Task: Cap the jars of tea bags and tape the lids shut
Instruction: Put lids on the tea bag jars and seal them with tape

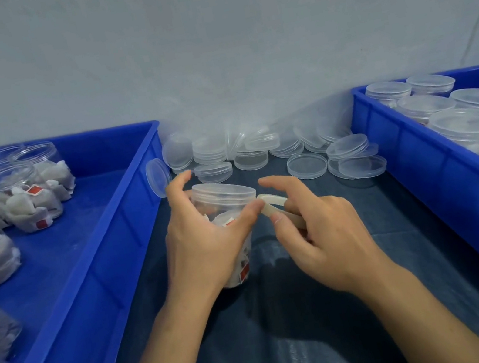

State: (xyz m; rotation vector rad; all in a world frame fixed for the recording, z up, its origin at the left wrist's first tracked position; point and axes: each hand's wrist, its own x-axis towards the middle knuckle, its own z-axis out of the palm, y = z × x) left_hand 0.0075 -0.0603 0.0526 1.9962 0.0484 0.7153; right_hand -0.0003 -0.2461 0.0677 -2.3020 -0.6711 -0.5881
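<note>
Clear plastic makes much here hard to read: the loose lids (pixel 258 152) heaped on the counter (pixel 303 314) against the wall blur into one another, and their count cannot be told. The left hand (pixel 200 239) hides most of the capped jar (pixel 221 197) it grips between the two crates; only scraps of tea bags (pixel 243 272) show through its wall. The right hand (pixel 326 230) pinches a pale strip of tape (pixel 271 204), its far end meeting the left thumb at the jar's lid; how much tape lies behind the fingers cannot be told. At left a blue crate (pixel 87 272), cut off by the frame edge, holds uncapped jars (pixel 19 194) stuffed with tea bags. At right, another blue crate (pixel 457 191) holds capped jars (pixel 465 125), their contents barely visible.
</note>
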